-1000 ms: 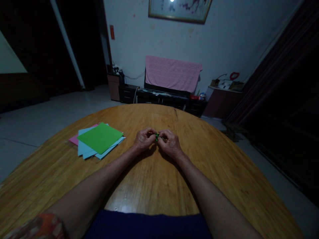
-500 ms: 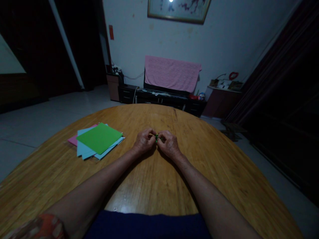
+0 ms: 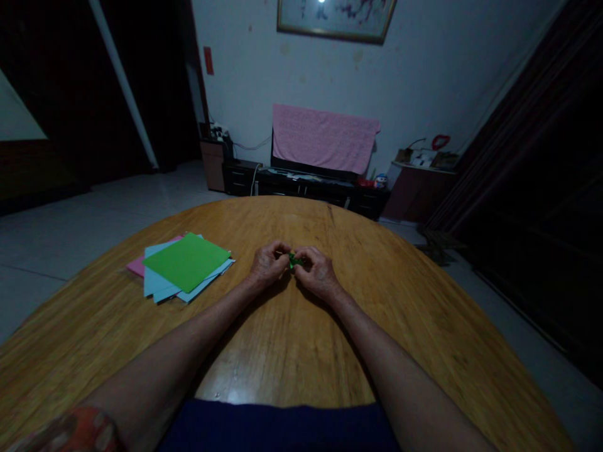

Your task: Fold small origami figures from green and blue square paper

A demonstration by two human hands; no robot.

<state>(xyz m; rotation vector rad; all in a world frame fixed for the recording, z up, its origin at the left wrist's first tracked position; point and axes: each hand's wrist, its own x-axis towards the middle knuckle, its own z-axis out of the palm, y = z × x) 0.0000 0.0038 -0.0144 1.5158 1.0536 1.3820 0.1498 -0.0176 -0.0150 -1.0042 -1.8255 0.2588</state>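
Note:
A small folded piece of green paper [image 3: 294, 259] is pinched between my two hands at the middle of the round wooden table [image 3: 292, 351]. My left hand [image 3: 267, 264] grips its left side with curled fingers. My right hand [image 3: 316, 271] grips its right side the same way. Both hands rest on the tabletop, knuckles touching. Most of the green piece is hidden by my fingers.
A stack of coloured paper sheets [image 3: 183, 266], green on top of blue and pink, lies on the table to the left of my hands. Beyond the table stand a low cabinet and a screen draped with a pink cloth [image 3: 324, 138].
My hands have shifted slightly left and a little more of the green piece shows between the fingers. The stack of sheets has not moved.

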